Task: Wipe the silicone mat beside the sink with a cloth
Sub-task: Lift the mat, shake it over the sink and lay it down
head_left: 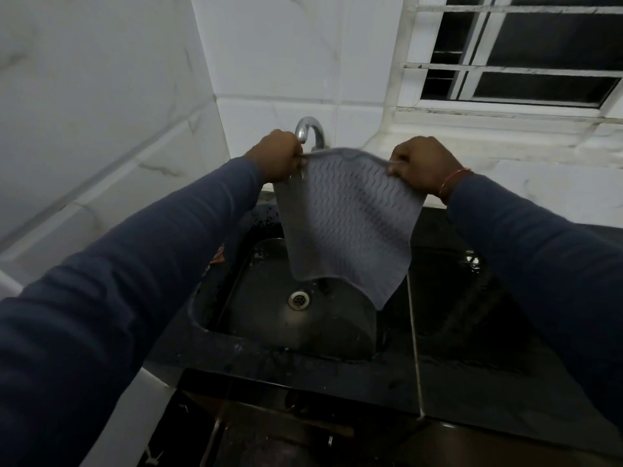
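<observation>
A grey silicone mat (pixel 344 224) with a wavy ribbed pattern hangs in the air over the dark sink (pixel 242 318). My left hand (pixel 276 156) pinches its upper left corner. My right hand (pixel 421 166) pinches its upper right corner. The mat droops between them, its lower corner dangling above the drain (pixel 298 299). No cloth is in view.
A chrome tap (pixel 310 133) stands behind the mat, just right of my left hand. Black wet countertop (pixel 472 315) surrounds the sink. White tiled walls rise at left and behind; a barred window (pixel 526 52) is at upper right. Something orange (pixel 215 257) lies at the sink's left edge.
</observation>
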The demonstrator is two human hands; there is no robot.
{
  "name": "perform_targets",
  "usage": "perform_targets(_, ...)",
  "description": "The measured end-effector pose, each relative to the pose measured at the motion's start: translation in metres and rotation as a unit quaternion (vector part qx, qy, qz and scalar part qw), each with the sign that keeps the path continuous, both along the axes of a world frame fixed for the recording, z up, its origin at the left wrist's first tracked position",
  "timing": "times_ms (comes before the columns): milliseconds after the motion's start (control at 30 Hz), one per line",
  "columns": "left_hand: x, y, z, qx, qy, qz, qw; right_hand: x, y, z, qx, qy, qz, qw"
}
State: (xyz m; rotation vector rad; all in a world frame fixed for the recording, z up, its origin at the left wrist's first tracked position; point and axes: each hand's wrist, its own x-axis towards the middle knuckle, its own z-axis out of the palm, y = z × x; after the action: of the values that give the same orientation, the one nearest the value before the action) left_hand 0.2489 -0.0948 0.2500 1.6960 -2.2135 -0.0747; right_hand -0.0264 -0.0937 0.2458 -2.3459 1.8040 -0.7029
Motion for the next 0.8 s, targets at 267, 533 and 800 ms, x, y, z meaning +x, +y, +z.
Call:
perform_targets(267,-0.009,0.008,-0.023,-0.066,0.063,0.065,0.994,0.007,0.008,-0.019,-0.041,0.013,-0.001,0.999)
perform_targets(533,-0.005,0.008,-0.026,-0.035,0.155,0.046,0.986,0.01,0.012,-0.018,-0.057,0.064,0.012,0.996)
perform_targets(800,-0.007,0.01,-0.024,-0.093,0.181,0.028,0.979,0.025,0.022,-0.019,-0.103,0.072,0.038,0.991)
